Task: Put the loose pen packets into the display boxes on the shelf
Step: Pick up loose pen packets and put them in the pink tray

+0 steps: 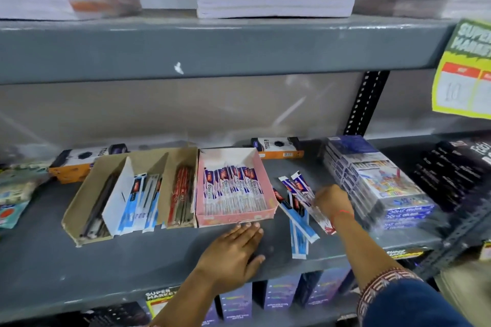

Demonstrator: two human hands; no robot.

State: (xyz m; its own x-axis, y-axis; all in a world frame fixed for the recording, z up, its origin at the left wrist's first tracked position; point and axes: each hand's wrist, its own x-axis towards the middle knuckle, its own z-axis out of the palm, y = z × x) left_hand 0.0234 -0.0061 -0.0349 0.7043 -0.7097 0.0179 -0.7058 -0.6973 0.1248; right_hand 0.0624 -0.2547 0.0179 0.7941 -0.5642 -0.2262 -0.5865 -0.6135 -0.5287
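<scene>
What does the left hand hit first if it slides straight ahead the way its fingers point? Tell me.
Most likely the pink display box. The left hand lies flat on the shelf, fingers aimed at the box's front wall and almost touching it; nothing shows between them.

Display boxes: three brown cardboard (87, 202), one pink (236, 216). Loose pen packets (300, 210) beside pink box: about six. Hands: two.

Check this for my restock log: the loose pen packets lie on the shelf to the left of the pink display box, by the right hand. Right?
Not quite. The head view shows the loose pen packets lying to the right of the pink display box, by the right hand.
</scene>
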